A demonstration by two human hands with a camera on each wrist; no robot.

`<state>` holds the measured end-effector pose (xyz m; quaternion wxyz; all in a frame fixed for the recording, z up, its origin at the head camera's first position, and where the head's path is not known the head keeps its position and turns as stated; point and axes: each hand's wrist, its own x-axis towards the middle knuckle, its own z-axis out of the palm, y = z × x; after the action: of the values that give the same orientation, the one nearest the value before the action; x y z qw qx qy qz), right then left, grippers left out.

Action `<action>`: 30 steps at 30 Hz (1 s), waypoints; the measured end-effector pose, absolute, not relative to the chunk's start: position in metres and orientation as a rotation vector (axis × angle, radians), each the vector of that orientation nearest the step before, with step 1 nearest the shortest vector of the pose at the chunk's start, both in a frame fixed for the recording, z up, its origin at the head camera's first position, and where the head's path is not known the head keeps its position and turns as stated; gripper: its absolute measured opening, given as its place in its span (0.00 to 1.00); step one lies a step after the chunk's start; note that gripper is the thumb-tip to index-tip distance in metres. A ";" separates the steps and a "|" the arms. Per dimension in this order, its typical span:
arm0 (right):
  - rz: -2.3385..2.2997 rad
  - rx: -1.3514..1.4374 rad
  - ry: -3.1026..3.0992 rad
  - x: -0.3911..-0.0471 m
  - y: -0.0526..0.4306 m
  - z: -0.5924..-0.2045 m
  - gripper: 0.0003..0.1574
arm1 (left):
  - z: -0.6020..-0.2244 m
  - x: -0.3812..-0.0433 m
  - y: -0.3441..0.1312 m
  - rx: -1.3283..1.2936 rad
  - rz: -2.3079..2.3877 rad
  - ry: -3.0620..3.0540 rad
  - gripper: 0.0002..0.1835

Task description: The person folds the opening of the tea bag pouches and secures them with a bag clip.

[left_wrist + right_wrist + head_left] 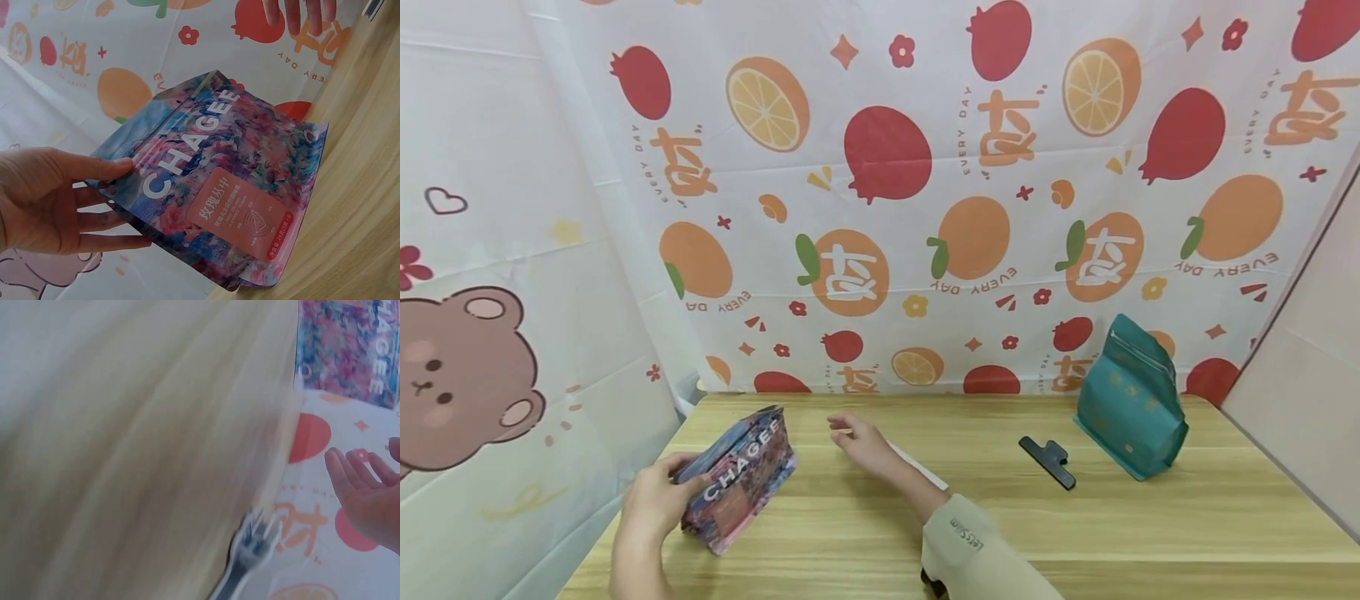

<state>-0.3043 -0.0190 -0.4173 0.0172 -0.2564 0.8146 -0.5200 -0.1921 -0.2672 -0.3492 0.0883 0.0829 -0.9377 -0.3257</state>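
My left hand point(658, 496) pinches a colourful tea pouch point(219, 187) marked CHAGEE at one upper side corner, thumb in front and fingers behind. The pouch's base edge is close over the wooden table on the left, and its body leans. My right hand point(861, 442) reaches over the table to the right of the pouch, fingers extended and holding nothing. In the right wrist view its palm point(375, 506) shows, apart from the pouch. A fork point(252, 540) with pale tines appears near this hand in that view. A white strip point(917, 465) lies partly hidden behind the right forearm.
A black clip point(1048, 462) lies on the wooden table point(1150, 521) right of centre. Behind it a teal pouch point(1131, 400) stands near the back right. A fruit-printed curtain point(887, 158) hangs along the table's far edge, and a bear-printed one point(460, 375) at left.
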 end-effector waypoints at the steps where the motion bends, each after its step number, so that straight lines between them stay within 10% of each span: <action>1: -1.610 -0.794 2.522 -0.304 -0.022 -0.418 0.20 | -0.349 -0.192 -0.267 0.233 -0.971 -2.795 0.22; 30: -1.682 -0.823 2.203 -0.309 -0.047 -0.421 0.26 | -0.349 -0.195 -0.263 0.087 -1.049 -2.795 0.17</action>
<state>-0.3093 -0.0473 -0.4207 0.1247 -0.2825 0.7560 -0.5772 -0.1953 -0.2627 -0.3486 0.0775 0.0291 -0.9331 -0.3501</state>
